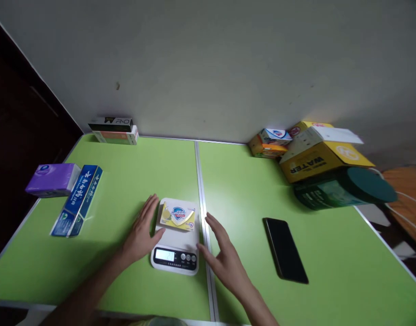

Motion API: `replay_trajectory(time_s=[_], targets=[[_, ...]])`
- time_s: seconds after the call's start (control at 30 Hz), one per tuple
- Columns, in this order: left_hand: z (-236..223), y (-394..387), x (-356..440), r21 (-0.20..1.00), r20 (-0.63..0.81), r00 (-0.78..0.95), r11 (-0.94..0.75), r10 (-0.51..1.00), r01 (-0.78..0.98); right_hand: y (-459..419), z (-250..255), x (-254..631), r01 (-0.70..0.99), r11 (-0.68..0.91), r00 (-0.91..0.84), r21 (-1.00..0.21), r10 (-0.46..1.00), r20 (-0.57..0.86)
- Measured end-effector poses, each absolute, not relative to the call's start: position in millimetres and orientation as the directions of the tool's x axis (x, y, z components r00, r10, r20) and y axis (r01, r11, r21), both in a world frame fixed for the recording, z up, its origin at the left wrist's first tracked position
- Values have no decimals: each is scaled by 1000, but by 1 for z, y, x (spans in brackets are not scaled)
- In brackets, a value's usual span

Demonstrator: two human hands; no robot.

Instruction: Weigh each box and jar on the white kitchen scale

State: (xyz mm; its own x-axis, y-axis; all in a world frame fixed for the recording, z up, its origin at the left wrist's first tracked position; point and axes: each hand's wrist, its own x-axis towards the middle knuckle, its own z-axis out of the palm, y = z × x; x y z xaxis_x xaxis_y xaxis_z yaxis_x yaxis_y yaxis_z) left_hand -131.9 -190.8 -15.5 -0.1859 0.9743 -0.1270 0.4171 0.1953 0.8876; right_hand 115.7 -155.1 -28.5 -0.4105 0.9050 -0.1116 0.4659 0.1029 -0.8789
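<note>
A yellow and white Safeguard soap box (178, 216) lies flat on the platform of a white kitchen scale (176, 240). The scale's small display is lit, but its digits are too blurred to read. My left hand (143, 233) is at the scale's left edge, fingers stretched out and thumb reaching over the platform. On the other side, my right hand (223, 256) is held with thumb and fingers apart, its thumb tip close to the scale's right edge. Neither hand holds the soap box.
On the left are a blue toothpaste box (77, 199) and a purple box (53, 179). Two narrow boxes (114, 131) are stacked by the wall. To the right are a black phone (285, 250), a green tub (344, 188), a yellow carton (316, 160) and a small stack of boxes (271, 142).
</note>
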Motion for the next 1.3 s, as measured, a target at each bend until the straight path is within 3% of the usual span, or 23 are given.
replay_trajectory(time_s=[0.1, 0.2, 0.33, 0.47, 0.53, 0.6, 0.77, 0.9, 1.07, 1.3], targets=[[0, -167, -142, 855, -90, 35, 59, 995, 515, -125, -21, 97, 478, 358, -592, -802, 806, 7], [12, -147, -141, 821, -160, 106, 73, 981, 566, -102, -19, 88, 448, 507, -707, -736, 705, 55], [25, -113, -111, 773, -89, 165, -36, 982, 633, -74, -14, 118, 422, 605, -694, -675, 695, 189], [36, -36, -43, 648, 123, 245, -265, 962, 714, -29, -12, 179, 624, 458, -325, -633, 889, 323], [39, 15, -1, 563, 188, 286, -341, 940, 752, 3, -14, 207, 685, 348, -115, -641, 919, 376], [40, 68, 42, 521, 207, 309, -372, 928, 768, 37, -16, 229, 691, 316, -20, -651, 908, 419], [40, 184, 133, 500, 214, 290, -360, 933, 787, 129, -18, 255, 706, 348, -17, -617, 879, 476], [34, 242, 167, 488, 213, 244, -319, 946, 813, 194, -20, 268, 751, 263, 65, -605, 883, 465], [10, 263, 167, 493, 250, 206, -308, 946, 814, 235, -24, 281, 809, 163, 81, -565, 921, 381], [-18, 263, 166, 664, 282, 128, -290, 951, 689, 245, -31, 281, 814, 163, 112, -557, 898, 426]])
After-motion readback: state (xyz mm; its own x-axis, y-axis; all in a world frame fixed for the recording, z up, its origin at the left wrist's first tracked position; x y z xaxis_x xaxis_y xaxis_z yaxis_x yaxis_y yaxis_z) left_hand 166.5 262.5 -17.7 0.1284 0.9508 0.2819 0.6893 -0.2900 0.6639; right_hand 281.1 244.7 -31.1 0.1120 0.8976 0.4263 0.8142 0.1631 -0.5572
